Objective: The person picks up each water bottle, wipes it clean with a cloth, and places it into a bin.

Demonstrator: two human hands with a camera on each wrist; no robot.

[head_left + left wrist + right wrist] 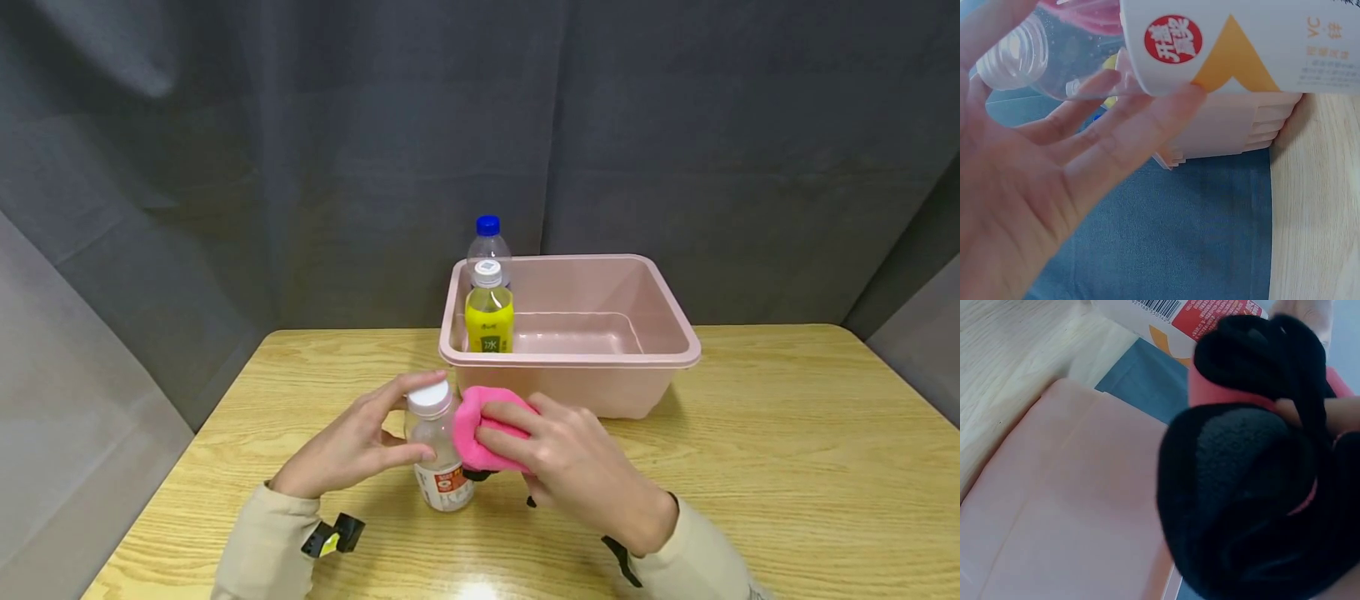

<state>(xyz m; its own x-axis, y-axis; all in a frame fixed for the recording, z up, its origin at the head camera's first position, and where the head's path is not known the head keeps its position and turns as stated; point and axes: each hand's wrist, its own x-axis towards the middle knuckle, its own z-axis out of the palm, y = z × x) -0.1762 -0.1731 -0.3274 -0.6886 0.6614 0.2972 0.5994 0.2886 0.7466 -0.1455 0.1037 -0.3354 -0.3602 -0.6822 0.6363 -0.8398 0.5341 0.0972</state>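
Observation:
A clear plastic bottle [445, 486] with a white cap and a printed label stands slightly tilted on the table, in front of the basin. My left hand [367, 439] holds its upper part, one finger across the cap and the thumb on the near side. In the left wrist view, fingers lie along the bottle's label [1254, 47]. Against the bottle's right side is a bunched pink cloth [476, 425], gripped by my right hand [577, 467]. Black fabric [1235, 506] bundled with the pink fills much of the right wrist view and hides most of that hand.
Behind the hands, a pink plastic basin [570, 360] sits on the wooden table [787, 450]. A yellow-labelled bottle [489, 321] with a white cap and a blue-capped bottle [488, 227] stand at its left end. A dark curtain [375, 167] hangs behind.

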